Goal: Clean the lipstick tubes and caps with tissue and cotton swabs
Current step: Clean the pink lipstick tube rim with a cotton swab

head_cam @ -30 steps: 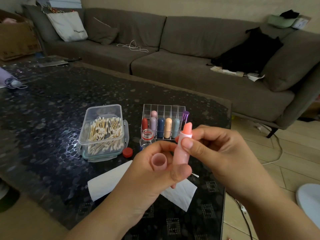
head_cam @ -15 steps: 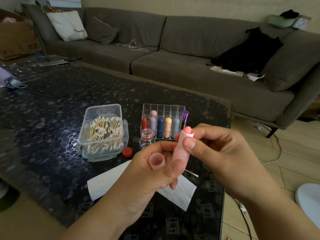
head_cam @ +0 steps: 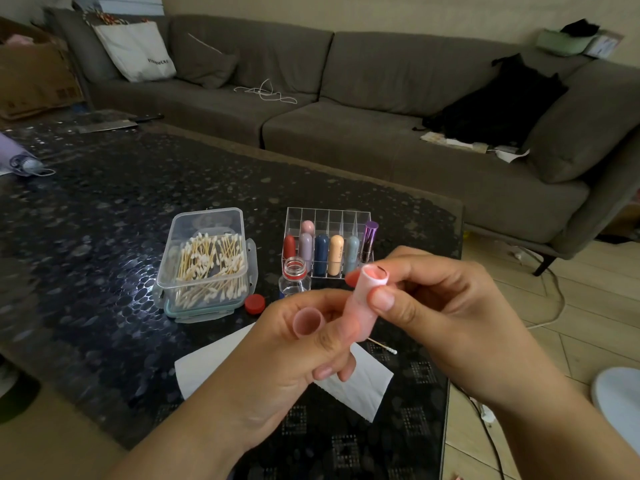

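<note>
The left hand (head_cam: 294,355) holds 2 things at once. Its grip is curled around the lower part of a pale pink plastic lipstick tube (head_cam: 363,306), which stands tilted with its open top leaning up and to the right. Tucked between the thumb and forefinger of the same hand sits the matching pink round cap (head_cam: 307,322), its hollow mouth facing the camera. The right hand (head_cam: 440,306) pinches the upper part of the tube, thumb on the near side and fingers curled round the far side, so both hands have hold of it. Coral-red lipstick shows just inside the rim of the tube. Tube and cap are lifted above the dark, pebble-patterned glass surface (head_cam: 104,237).

Under the hands lies a flat white tissue sheet (head_cam: 207,362), and a single used cotton swab (head_cam: 382,346) rests at its right edge. Beyond the hands stands a clear plastic divided organiser (head_cam: 327,220) holding 7 lipsticks: 1 pink in the back row, then red, lilac, navy, peach and pale blue capsule-shaped ones in front, and a shiny purple one at the right end. Just in front of the organiser stands a small clear bottle with a red neck ring (head_cam: 294,275), uncapped, and its red screw cap (head_cam: 255,303) lies beside it on the surface. To the left is a clear rectangular plastic box of wooden-stemmed cotton swabs (head_cam: 207,258), open at the top. A long grey-brown sofa (head_cam: 381,109) runs behind the surface.
</note>
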### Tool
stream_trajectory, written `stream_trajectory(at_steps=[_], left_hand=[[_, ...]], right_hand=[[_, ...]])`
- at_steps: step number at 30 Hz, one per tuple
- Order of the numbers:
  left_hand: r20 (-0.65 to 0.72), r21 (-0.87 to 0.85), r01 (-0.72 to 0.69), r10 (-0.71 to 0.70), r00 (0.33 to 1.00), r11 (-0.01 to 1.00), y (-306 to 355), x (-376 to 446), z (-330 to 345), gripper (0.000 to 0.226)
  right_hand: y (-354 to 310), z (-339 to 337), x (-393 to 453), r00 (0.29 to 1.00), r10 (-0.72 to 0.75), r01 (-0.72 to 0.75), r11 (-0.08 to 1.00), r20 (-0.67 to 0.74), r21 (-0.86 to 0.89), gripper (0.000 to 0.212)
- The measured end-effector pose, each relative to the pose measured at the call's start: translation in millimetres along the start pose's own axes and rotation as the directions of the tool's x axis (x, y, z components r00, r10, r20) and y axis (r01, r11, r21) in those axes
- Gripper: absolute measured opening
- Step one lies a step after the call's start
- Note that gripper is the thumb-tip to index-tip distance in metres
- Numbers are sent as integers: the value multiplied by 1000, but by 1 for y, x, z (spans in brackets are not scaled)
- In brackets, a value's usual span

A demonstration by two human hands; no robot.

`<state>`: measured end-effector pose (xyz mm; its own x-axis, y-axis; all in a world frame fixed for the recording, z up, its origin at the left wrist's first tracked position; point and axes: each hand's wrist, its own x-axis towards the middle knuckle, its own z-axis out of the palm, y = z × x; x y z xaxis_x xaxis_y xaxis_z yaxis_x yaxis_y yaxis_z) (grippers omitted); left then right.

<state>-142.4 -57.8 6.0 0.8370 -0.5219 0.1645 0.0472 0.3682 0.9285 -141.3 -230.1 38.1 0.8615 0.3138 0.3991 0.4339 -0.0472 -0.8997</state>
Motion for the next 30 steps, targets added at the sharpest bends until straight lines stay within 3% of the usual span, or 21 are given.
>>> stream_trajectory(at_steps=[5,13,19,22,27,30], left_hand=[[-28,-32,40,-41,999,999,-3,1,-6,65],[70,-14,6,-5,998,1000,-3,0,-5,24],[-6,-29,14,-14,1000,999,-1,1,-8,31],[5,-69,35,-35,999,997,3,1,-9,33],[-77,-231,91,-112,991,969,6,2,-10,66],[-201,-316,77,-146,969,946,12,1,-12,37]], right_hand=[[-1,0,-1,1000,-22,22,999,6,-42,30],[-1,1,-2,1000,-12,13,1000,27,-12,28],[0,2,0,992,92,-87,994,83,-70,39],[4,5,1,990,102,-94,992,99,-82,34],[4,5,1,989,148,-147,989,31,-36,22],[0,3,2,971,239,-239,970,-1,-31,29]])
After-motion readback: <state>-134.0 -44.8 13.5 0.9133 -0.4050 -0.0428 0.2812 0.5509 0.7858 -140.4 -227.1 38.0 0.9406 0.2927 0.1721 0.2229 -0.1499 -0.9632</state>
